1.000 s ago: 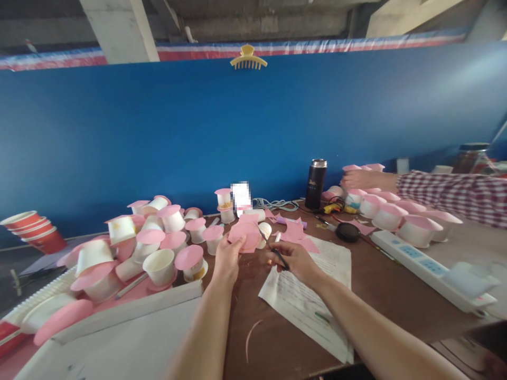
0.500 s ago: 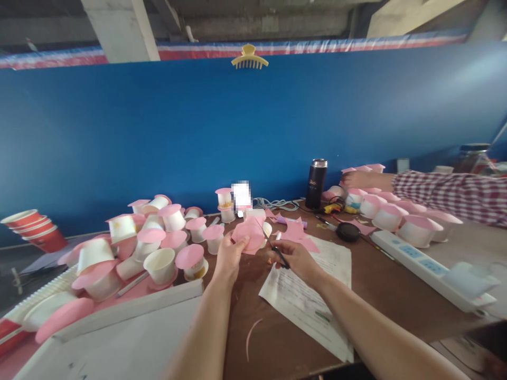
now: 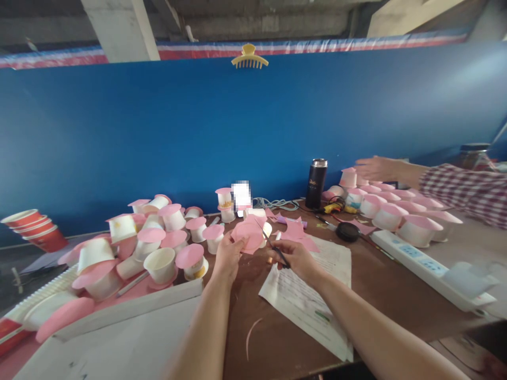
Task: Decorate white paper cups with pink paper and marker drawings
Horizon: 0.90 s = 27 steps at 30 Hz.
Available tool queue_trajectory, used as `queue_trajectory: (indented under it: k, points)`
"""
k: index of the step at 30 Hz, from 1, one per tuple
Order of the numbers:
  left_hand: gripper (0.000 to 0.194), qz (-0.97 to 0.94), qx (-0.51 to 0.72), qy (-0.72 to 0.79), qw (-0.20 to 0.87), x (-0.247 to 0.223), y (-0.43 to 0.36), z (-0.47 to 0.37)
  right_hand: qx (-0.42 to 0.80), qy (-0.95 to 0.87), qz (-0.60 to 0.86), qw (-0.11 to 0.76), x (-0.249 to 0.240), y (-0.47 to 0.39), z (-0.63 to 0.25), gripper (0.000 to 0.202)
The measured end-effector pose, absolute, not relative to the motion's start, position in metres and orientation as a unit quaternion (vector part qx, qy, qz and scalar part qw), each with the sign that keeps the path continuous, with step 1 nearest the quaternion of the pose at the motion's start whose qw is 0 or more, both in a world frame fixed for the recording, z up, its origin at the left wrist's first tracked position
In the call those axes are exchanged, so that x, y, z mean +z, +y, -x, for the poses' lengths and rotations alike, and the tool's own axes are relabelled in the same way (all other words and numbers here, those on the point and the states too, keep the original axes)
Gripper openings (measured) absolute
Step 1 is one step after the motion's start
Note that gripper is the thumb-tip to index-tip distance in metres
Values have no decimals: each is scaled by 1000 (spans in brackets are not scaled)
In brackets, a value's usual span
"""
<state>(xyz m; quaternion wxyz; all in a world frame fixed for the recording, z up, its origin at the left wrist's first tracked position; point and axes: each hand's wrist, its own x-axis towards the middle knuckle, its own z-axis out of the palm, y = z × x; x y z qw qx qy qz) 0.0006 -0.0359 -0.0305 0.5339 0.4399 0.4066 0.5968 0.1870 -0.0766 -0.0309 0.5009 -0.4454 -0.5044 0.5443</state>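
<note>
In the head view, my left hand [image 3: 228, 257] pinches a roundish piece of pink paper [image 3: 248, 236] above the brown table. My right hand [image 3: 295, 258] is closed round the dark handles of a pair of scissors [image 3: 280, 254]. The scissor blades lie at the paper's right edge; whether they are parted I cannot tell. Pink paper scraps [image 3: 295, 229] lie just beyond my right hand. Under my right forearm is a printed sheet [image 3: 304, 295], and a thin pink strip [image 3: 251, 338] curls on the table between my arms.
Several white paper cups with pink paper discs [image 3: 190, 257] crowd the left. More such cups [image 3: 390, 215] stand in rows at the right, where another person's hand [image 3: 386, 168] reaches in. A black bottle [image 3: 317, 183], a black round lid [image 3: 348, 231] and a power strip [image 3: 425, 266] are also there.
The other person's hand has lifted and drawn to the right, away from the rear cups. My hands, the pink paper and the scissors have barely moved.
</note>
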Motion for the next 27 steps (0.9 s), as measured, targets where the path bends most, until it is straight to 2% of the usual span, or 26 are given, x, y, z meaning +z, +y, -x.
queue_trajectory:
  k: [11, 15, 20, 27]
  points:
    - [52, -397, 590, 430, 556, -29, -37, 1, 544, -510, 443, 497, -34, -76, -186, 63]
    - [46, -351, 591, 397, 609, -27, -40, -2, 540, -514, 439, 501, -33, -76, -187, 61]
    - [39, -298, 528, 403, 685, -26, -44, -5, 542, -505, 439, 507, -32, -77, -187, 61]
    - [37, -383, 556, 427, 601, -23, -45, -4, 571, -489, 419, 508, -31, -78, -187, 57]
